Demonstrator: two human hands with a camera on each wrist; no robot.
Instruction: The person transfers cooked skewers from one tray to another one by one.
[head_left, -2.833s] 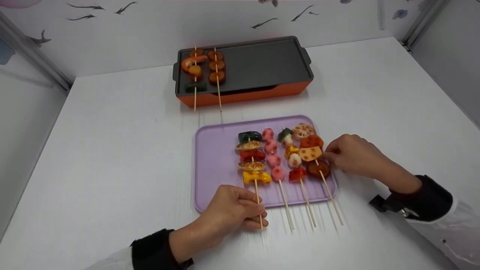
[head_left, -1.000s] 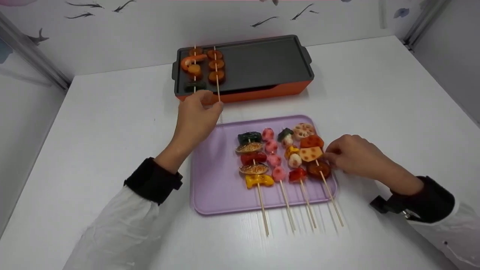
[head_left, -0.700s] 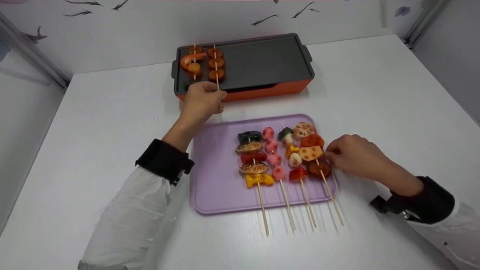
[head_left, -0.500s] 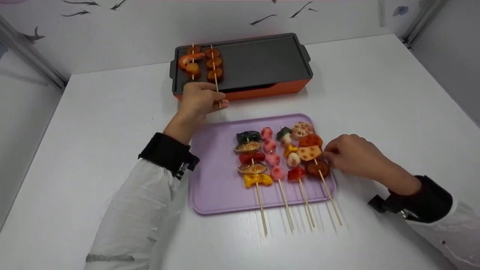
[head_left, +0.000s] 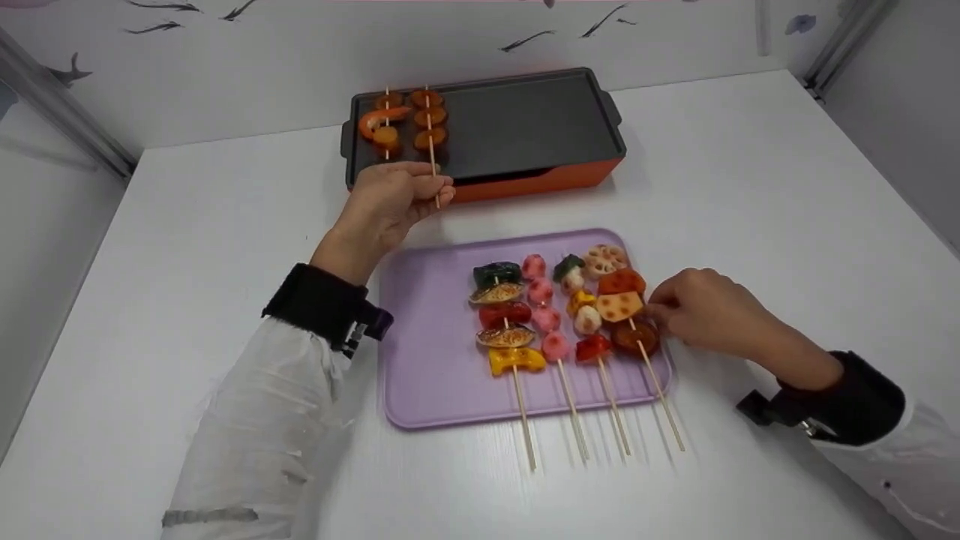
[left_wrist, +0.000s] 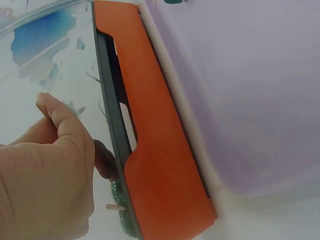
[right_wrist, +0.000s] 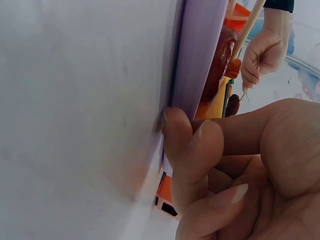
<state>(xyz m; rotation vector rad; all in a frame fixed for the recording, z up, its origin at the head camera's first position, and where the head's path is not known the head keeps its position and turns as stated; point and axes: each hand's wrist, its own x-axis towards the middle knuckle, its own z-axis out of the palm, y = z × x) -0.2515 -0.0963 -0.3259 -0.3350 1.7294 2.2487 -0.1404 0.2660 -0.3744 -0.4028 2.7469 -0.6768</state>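
My left hand [head_left: 390,196] pinches the bare stick end of a skewer [head_left: 430,140] with three round brown slices, over the near left edge of the black-topped orange grill [head_left: 536,124]. In the left wrist view, the hand [left_wrist: 47,185] hides most of that stick. Beside it on the grill lies a shrimp skewer [head_left: 385,138], its lower part behind the hand. My right hand [head_left: 705,311] pinches the right rim of the purple tray [head_left: 427,367], fingertips at the rim in the right wrist view. Nearest to it is a skewer with lotus root [head_left: 604,261] at its tip.
On the tray's right half lie more skewers: one with yellow pepper [head_left: 516,361], one with pink balls [head_left: 556,346] and one with a red piece [head_left: 594,349]. Their sticks overhang the near rim onto the white table [head_left: 225,285]. A wall [head_left: 450,37] stands behind the grill.
My left hand has left the yellow pepper skewer on the tray, moved up to the grill and gripped the brown-slice skewer, which has now risen slightly. The right hand has stayed put.
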